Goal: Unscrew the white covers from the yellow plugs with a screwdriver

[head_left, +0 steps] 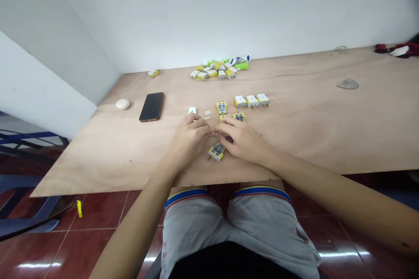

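My left hand (pixel 194 133) rests on the table with its fingers curled and the fingertips pinched together. Opposite it, my right hand (pixel 241 138) is closed too, its fingertips almost meeting the left ones. Small metal-looking bits (pixel 214 135) show between the two hands; which fingers grip them is unclear. A dark purplish thing (pixel 229 138) is partly hidden under my right fingers. Just below lies an opened yellow-and-grey plug half (pixel 216 152). More opened plug halves (pixel 221 107) lie beyond my right hand, one partly covered. A white plug cover (pixel 192 110) sits behind my left hand.
Three white-and-yellow plugs (pixel 252 101) stand in a row behind my right hand. Against the wall is a pile of plugs (pixel 212 71) with green items. A phone (pixel 152 107), a white rounded object (pixel 122 104) and a lone plug (pixel 153 73) are left; a grey flat piece (pixel 348 83) is right.
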`<move>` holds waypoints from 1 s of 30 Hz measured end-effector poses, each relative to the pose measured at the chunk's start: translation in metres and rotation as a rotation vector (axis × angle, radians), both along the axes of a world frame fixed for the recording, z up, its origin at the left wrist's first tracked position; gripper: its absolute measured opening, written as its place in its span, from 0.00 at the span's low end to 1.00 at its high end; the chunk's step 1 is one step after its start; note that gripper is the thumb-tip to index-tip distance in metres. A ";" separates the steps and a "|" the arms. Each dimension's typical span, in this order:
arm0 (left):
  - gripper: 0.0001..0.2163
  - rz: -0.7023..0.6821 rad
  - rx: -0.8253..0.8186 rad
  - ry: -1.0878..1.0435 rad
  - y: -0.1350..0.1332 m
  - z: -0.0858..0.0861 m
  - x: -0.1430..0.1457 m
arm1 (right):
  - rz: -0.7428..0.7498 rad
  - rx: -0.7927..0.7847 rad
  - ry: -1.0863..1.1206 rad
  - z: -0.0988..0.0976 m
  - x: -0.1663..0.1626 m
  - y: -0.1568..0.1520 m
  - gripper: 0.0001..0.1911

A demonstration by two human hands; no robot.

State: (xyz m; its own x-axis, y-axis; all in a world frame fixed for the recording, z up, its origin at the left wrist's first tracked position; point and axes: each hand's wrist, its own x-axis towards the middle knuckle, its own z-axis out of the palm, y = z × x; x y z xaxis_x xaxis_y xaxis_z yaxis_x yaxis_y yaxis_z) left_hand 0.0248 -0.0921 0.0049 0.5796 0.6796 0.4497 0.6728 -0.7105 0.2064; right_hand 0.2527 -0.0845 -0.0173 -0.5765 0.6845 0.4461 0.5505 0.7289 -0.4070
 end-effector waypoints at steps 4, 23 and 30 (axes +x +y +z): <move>0.12 0.000 0.050 0.045 -0.002 0.003 0.002 | -0.008 -0.013 -0.010 0.000 0.000 0.001 0.07; 0.09 0.179 0.081 -0.069 -0.008 0.004 -0.007 | 0.154 0.171 0.019 0.008 0.011 -0.024 0.14; 0.07 0.218 0.053 -0.106 -0.007 0.005 -0.012 | 0.172 0.247 -0.202 0.003 0.021 -0.048 0.16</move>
